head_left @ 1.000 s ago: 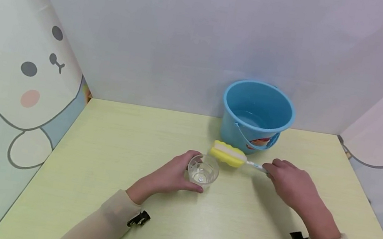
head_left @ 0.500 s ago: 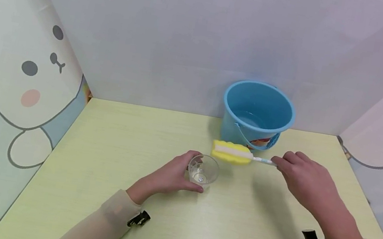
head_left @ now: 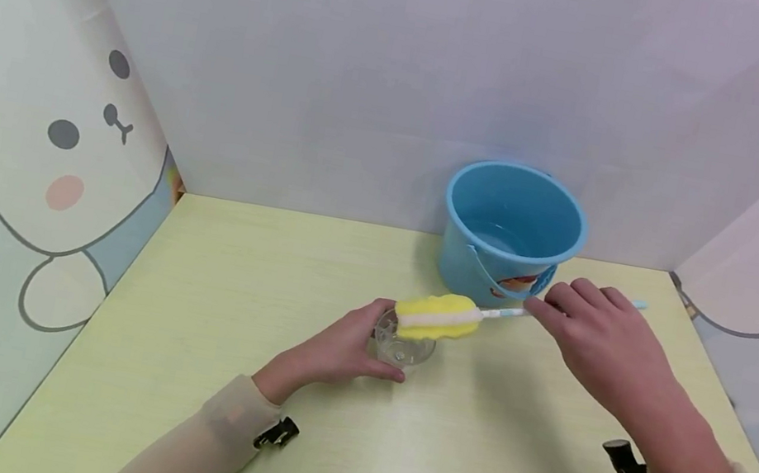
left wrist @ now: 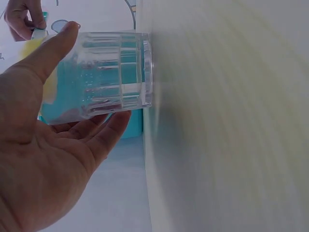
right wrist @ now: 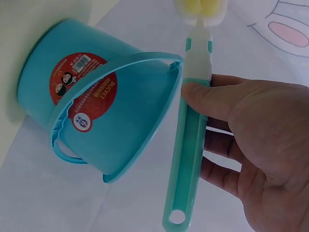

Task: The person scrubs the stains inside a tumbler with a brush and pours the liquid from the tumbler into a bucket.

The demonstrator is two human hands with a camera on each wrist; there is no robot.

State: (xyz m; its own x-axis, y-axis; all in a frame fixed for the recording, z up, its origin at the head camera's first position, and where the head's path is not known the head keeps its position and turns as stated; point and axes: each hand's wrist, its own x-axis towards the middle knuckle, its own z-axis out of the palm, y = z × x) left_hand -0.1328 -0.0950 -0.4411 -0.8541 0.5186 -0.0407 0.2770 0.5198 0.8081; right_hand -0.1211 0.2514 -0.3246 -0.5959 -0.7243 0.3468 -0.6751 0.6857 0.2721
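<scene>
Glass point(head_left: 403, 353): stood upright on the table point(head_left: 251, 282); left hand point(head_left: 348, 345) gripped its side; brush point(head_left: 504, 313): right hand point(head_left: 599, 340) gripped its handle point(right wrist: 186, 150); long axis ran nearly crosswise, leftward from that hand, the sponge point(head_left: 437, 318) overlapping the far side of the glass in the head view and lying nearer the left hand; bucket point(head_left: 459, 256), blue: stood behind the brush; hidden there: much of the handle; sponge cut off in the right wrist view; whether it touched the glass could not be told.
</scene>
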